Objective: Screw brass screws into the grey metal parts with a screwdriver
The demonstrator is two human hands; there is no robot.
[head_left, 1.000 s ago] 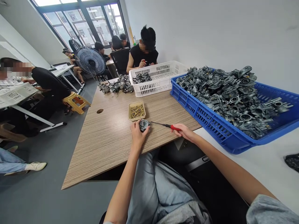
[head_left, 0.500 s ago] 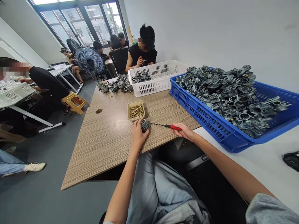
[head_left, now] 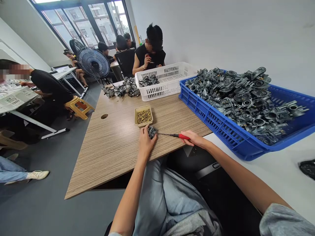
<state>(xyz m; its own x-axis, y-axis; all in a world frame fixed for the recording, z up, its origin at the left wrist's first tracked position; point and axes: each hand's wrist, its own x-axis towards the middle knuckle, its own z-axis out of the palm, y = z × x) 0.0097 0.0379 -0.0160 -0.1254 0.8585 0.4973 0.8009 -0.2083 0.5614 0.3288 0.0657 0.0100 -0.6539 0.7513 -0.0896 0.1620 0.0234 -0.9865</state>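
My left hand (head_left: 145,141) is closed around a grey metal carburetor (head_left: 152,131), holding it at the table near its front edge. In my right hand (head_left: 193,138) is a screwdriver with a red and black handle (head_left: 183,136). Its thin shaft points left, and the tip meets the right side of the carburetor; the exact contact spot is too small to make out. Just behind my left hand stands a small beige tray (head_left: 136,122) of brass-coloured screws or jets (head_left: 144,116).
A blue crate (head_left: 209,114) heaped with carburetor bodies (head_left: 243,95) stands at right. Behind are a white basket (head_left: 162,93) and a pile of carburetors (head_left: 126,88) on the wooden table (head_left: 110,144). Across sits a co-worker (head_left: 154,49); a fan (head_left: 93,62) stands back left.
The screwdriver's handle has tilted and shifted slightly left and down with my right hand. The carburetor has turned a little in my left hand.
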